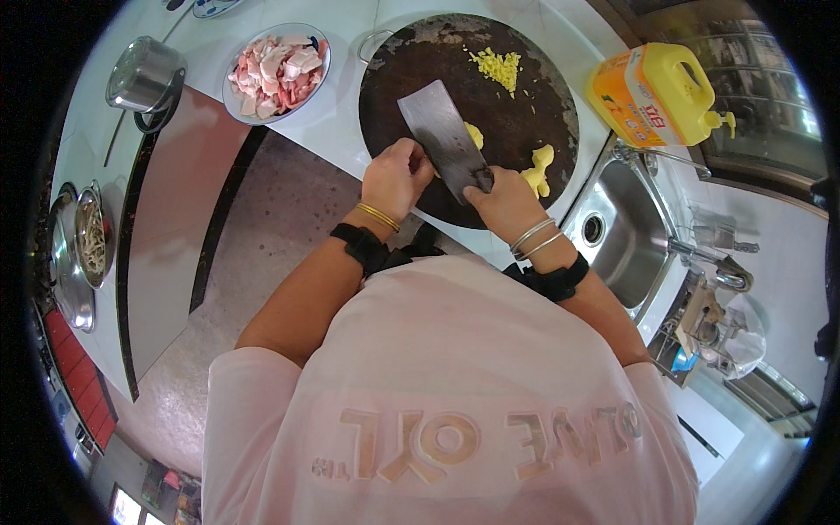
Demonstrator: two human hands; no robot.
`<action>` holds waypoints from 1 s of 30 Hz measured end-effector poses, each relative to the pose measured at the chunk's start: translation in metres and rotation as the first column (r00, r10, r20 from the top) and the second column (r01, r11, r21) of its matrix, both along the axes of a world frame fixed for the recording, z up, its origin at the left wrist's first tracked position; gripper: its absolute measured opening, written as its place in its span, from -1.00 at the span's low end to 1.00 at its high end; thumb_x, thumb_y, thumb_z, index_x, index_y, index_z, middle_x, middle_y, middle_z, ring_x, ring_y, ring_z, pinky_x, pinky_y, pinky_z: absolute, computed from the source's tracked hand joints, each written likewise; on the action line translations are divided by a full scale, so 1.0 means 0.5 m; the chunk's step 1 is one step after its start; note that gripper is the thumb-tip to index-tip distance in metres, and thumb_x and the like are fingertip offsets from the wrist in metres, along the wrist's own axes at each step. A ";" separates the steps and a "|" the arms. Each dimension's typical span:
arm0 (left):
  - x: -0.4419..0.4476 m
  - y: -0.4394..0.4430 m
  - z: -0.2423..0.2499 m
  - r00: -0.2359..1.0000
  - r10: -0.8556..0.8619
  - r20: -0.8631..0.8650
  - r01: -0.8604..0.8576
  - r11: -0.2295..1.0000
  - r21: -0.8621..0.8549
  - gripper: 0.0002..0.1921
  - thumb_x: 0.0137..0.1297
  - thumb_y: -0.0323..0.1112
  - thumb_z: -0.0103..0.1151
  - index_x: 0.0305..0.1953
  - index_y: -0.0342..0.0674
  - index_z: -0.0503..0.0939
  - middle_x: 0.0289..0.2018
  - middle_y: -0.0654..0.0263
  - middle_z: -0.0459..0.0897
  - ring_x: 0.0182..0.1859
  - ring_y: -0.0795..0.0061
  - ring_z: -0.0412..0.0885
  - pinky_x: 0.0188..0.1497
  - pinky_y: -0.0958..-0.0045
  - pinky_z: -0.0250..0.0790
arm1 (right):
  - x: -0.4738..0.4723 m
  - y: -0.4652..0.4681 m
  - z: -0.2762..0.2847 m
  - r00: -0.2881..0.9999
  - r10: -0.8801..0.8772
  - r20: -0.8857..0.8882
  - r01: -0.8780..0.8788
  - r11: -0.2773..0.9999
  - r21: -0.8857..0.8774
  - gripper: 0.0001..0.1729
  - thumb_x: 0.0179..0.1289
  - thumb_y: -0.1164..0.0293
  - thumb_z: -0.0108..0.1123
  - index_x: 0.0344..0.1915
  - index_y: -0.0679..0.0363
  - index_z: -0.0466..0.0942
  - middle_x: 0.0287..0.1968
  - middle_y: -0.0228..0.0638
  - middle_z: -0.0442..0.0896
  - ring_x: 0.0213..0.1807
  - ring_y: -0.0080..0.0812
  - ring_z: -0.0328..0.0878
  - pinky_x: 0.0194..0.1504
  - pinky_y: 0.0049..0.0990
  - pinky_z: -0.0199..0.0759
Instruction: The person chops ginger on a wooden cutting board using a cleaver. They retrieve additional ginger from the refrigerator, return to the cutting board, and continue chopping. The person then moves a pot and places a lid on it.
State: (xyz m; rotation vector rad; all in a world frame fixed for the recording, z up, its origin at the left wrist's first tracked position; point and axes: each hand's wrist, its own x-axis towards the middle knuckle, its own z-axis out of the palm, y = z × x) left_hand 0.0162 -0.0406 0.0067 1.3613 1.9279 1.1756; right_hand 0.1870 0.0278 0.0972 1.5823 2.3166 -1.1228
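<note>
My right hand (pixel 515 203) grips a broad metal cleaver (pixel 443 134) at its near end. The blade slants up and to the left over a round, dark chopping board (pixel 420 52). Close by the blade's left edge is my left hand (pixel 397 174), its fingers curled; whether they hold anything is hidden. A yellow piece, apparently peeled ginger (pixel 474 135), shows partly from behind the blade. A larger knobbly ginger piece (pixel 539 170) rests by my right hand. Toward the board's far side sits a small heap of finely chopped ginger (pixel 499 67).
A plate of sliced raw meat (pixel 279 75) stands left of the board, with a steel pot (pixel 146 75) beyond it. At right are a yellow detergent jug (pixel 650 95) and a steel sink (pixel 620 223). A bowl of pale strips (pixel 93 243) lies far left.
</note>
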 end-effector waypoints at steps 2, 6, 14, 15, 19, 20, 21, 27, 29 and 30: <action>-0.002 -0.001 -0.001 1.000 -0.009 0.010 0.009 1.000 0.024 -0.85 0.16 -0.37 0.28 -0.33 -0.29 0.54 -0.40 0.07 0.66 -0.32 0.07 0.65 -0.29 0.22 0.50 | 0.004 0.009 0.003 1.000 -0.003 0.012 0.004 0.998 -0.062 -0.53 0.19 0.24 0.27 -0.22 0.54 0.57 -0.27 0.29 0.64 -0.15 0.22 0.63 -0.06 -0.10 0.52; -0.008 -0.004 0.000 0.998 -0.036 0.059 0.039 0.998 -0.042 -0.84 0.22 -0.38 0.28 -0.23 -0.29 0.58 -0.39 0.13 0.69 -0.36 0.29 0.70 -0.29 0.35 0.53 | 0.000 0.027 -0.007 1.000 0.008 -0.011 -0.009 0.995 -0.101 -0.54 0.15 0.24 0.28 -0.31 0.55 0.58 -0.28 0.30 0.63 -0.17 0.22 0.63 -0.08 -0.13 0.54; -0.010 -0.002 0.000 0.998 -0.017 0.065 0.018 1.000 -0.021 -0.84 0.19 -0.35 0.27 -0.28 -0.29 0.58 -0.45 0.13 0.66 -0.41 0.23 0.66 -0.32 0.31 0.50 | -0.038 0.065 -0.005 0.997 -0.064 0.031 0.071 0.946 -0.315 -0.60 0.22 0.30 0.29 -0.36 0.53 0.53 -0.69 -0.19 0.52 -0.70 -0.35 0.53 -0.60 -0.40 0.42; -0.010 -0.002 -0.001 0.998 -0.024 0.057 0.025 1.000 -0.017 -0.84 0.19 -0.35 0.27 -0.29 -0.28 0.58 -0.45 0.13 0.66 -0.41 0.23 0.66 -0.33 0.31 0.50 | -0.043 0.067 -0.005 0.998 -0.060 0.036 0.068 0.944 -0.323 -0.59 0.22 0.30 0.29 -0.35 0.54 0.53 -0.68 -0.17 0.53 -0.70 -0.34 0.53 -0.60 -0.39 0.42; -0.014 -0.004 -0.006 0.999 -0.041 0.031 0.042 0.999 -0.029 -0.85 0.19 -0.34 0.27 -0.29 -0.27 0.58 -0.44 0.13 0.66 -0.41 0.22 0.65 -0.33 0.30 0.49 | -0.070 0.049 -0.044 0.999 0.049 0.013 -0.047 0.994 -0.097 -0.55 0.21 0.26 0.29 -0.31 0.56 0.55 -0.65 -0.05 0.58 -0.64 -0.19 0.60 -0.51 -0.31 0.49; -0.015 -0.004 -0.006 0.998 -0.049 0.026 0.050 0.998 -0.030 -0.85 0.19 -0.34 0.27 -0.29 -0.27 0.58 -0.43 0.13 0.66 -0.41 0.22 0.66 -0.32 0.30 0.49 | -0.068 0.033 -0.059 0.999 0.038 -0.023 -0.038 0.999 0.024 -0.55 0.21 0.25 0.30 -0.30 0.55 0.55 -0.63 -0.01 0.59 -0.62 -0.14 0.61 -0.47 -0.29 0.51; -0.017 -0.003 -0.006 0.998 -0.060 0.007 0.060 0.998 -0.031 -0.86 0.20 -0.35 0.27 -0.28 -0.27 0.58 -0.42 0.13 0.66 -0.41 0.23 0.66 -0.32 0.31 0.49 | -0.066 0.018 -0.073 0.997 0.035 -0.063 -0.025 0.988 0.152 -0.54 0.20 0.24 0.30 -0.29 0.54 0.56 -0.60 0.03 0.60 -0.60 -0.10 0.62 -0.44 -0.27 0.52; -0.019 0.006 0.001 0.988 -0.069 0.135 0.077 0.996 -0.052 -0.87 0.24 -0.45 0.20 -0.18 -0.26 0.60 -0.39 0.16 0.67 -0.36 0.26 0.66 -0.27 0.32 0.51 | -0.014 0.010 -0.070 0.928 -0.213 -0.304 0.239 0.970 0.048 -0.48 0.19 0.19 0.32 -0.22 0.56 0.56 -0.45 0.11 0.64 -0.44 -0.02 0.64 -0.31 -0.25 0.53; -0.022 0.003 0.006 0.937 -0.037 0.348 0.101 0.981 -0.166 -0.82 0.25 -0.49 0.18 -0.12 -0.25 0.61 -0.37 0.18 0.68 -0.35 0.27 0.67 -0.25 0.32 0.51 | 0.012 0.010 -0.035 0.858 -0.336 -0.387 0.360 0.933 -0.013 -0.49 0.17 0.19 0.32 -0.19 0.53 0.58 -0.31 0.25 0.66 -0.18 0.16 0.66 -0.10 -0.19 0.55; -0.024 0.002 0.009 0.963 -0.021 0.269 0.069 0.983 -0.170 -0.79 0.24 -0.49 0.19 -0.08 -0.25 0.59 -0.35 0.18 0.67 -0.34 0.28 0.66 -0.23 0.32 0.51 | 0.031 0.013 -0.014 0.831 -0.349 -0.433 0.391 0.920 0.010 -0.51 0.20 0.22 0.32 -0.14 0.51 0.59 -0.33 0.18 0.69 -0.22 0.07 0.69 -0.13 -0.24 0.55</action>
